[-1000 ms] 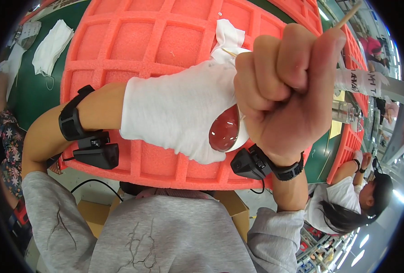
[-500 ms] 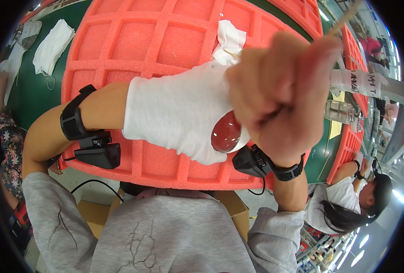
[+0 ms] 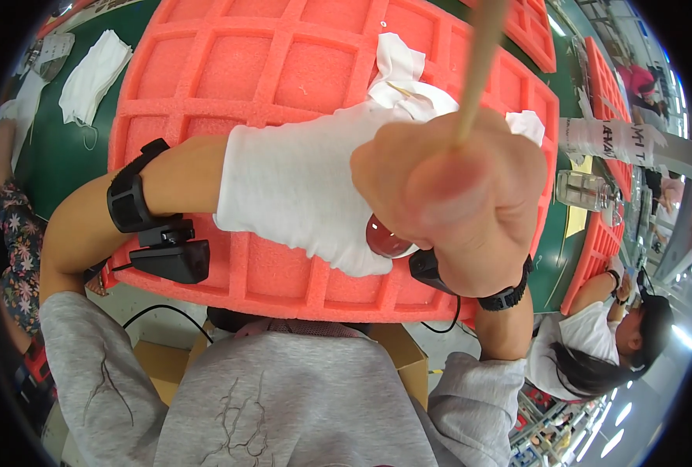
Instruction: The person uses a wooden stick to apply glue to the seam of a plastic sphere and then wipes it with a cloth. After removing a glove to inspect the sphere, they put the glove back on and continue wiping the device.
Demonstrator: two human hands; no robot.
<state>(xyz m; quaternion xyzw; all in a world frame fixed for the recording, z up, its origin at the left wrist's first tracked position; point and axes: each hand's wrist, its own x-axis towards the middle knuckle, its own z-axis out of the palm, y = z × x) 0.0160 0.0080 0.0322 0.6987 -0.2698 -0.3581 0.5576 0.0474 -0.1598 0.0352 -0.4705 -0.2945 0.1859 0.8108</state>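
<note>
- The red glossy piece [image 3: 387, 237] sits at the gloved left hand [image 3: 350, 183], above the foam tray [image 3: 241, 66] and partly covered by the right hand [image 3: 459, 187].
- The left fingers are hidden behind the right hand; they seem to hold the piece, but I cannot tell how tightly.
- The right fingers are curled into a fist around a thin stick [image 3: 482, 70], which rises toward the camera; whether its other end touches the piece is hidden.
- Work on the piece looks under way: it is up at the hands and not yet laid in a tray compartment. The visible part is smooth and shiny; how much is finished, and how much is left, cannot be told.
- Counted at the hands: one red piece, one held stick, one white glove [image 3: 272, 179], on the left hand only; the right is bare.
- On the tray: white cloth in at least two spots, one crumpled beyond the hands [image 3: 399, 58], one near the right edge [image 3: 526, 124]. One thin brown strip [image 3: 399, 89] lies on the first.
- Around it: one glass jar [image 3: 583, 191] and one folded white bundle [image 3: 93, 78] on the green table [image 3: 42, 171]; at least two more foam trays [image 3: 517, 31] to the right.
</note>
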